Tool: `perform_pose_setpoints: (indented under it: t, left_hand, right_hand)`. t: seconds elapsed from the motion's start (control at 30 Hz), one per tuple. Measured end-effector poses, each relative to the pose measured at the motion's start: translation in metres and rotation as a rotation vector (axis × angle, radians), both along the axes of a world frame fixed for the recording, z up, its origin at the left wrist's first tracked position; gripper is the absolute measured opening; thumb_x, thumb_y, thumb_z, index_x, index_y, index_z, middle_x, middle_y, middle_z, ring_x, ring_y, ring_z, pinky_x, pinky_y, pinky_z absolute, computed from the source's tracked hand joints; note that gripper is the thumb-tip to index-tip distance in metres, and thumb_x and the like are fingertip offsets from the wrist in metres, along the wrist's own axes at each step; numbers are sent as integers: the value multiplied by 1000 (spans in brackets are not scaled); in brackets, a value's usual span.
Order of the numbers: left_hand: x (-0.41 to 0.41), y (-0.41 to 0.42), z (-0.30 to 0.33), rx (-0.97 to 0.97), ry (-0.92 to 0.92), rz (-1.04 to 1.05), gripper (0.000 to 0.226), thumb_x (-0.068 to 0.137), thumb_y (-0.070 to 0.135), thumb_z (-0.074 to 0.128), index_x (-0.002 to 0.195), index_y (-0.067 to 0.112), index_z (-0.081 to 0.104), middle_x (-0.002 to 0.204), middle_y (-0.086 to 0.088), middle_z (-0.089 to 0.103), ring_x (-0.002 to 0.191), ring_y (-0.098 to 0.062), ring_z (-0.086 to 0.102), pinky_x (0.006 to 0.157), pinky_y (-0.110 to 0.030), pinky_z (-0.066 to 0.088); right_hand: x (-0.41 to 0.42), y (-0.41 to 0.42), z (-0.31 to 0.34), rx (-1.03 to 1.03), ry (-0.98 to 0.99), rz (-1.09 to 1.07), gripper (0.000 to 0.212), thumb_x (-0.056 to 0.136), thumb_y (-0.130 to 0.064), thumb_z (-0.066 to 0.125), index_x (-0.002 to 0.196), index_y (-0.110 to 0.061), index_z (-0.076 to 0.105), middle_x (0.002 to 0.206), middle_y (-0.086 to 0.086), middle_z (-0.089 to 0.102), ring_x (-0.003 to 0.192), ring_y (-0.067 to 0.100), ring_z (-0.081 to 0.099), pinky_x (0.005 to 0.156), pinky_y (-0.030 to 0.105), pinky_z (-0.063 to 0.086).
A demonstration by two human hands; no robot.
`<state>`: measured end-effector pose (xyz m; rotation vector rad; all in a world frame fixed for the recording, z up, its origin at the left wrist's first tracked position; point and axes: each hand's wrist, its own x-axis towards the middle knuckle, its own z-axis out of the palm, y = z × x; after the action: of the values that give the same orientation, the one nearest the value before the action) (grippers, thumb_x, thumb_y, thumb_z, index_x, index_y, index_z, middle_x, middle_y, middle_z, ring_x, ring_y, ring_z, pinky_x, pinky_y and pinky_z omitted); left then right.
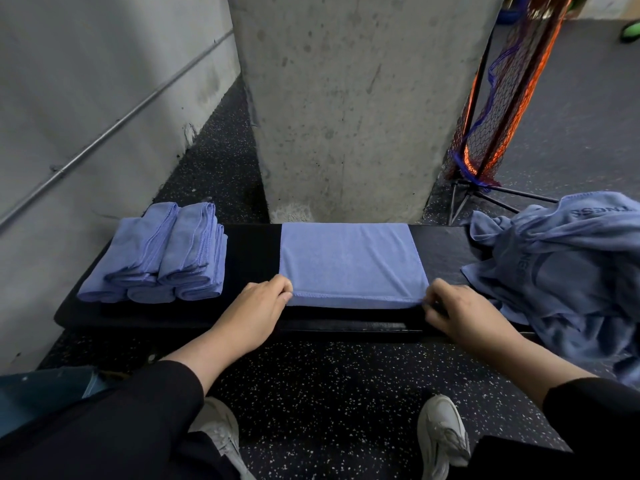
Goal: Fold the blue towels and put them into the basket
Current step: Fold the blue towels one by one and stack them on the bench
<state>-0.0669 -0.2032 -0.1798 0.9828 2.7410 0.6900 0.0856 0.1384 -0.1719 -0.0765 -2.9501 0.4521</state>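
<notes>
A blue towel (pixel 351 261) lies flat across the middle of a black bench (pixel 254 251), its near edge hanging slightly over the front. My left hand (pixel 258 311) pinches the towel's near left corner. My right hand (pixel 457 311) pinches the near right corner. Several folded blue towels (pixel 159 258) sit stacked in a neat pile on the bench's left end. A crumpled heap of unfolded blue towels (pixel 568 268) lies on the right end. No basket shows in view.
A concrete pillar (pixel 360 98) rises directly behind the bench. A grey wall with a metal pipe (pixel 114 129) runs along the left. An orange and black net on a stand (pixel 495 109) is at the back right. My shoes (pixel 441 434) rest on speckled dark flooring.
</notes>
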Motion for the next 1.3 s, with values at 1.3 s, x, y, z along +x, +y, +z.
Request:
perform_pose_setpoints:
  t: [1.3]
  left_hand:
    - [-49,37,38,414,-372,489,21,96,20,50,90,9,66,83,-14,63,74,-18,51,68,-34,38]
  right_hand:
    - [-80,-12,37,-493,11,-416,19,94,-11,51,86,-8,68,74,9,66,64,19,51,60,30,39]
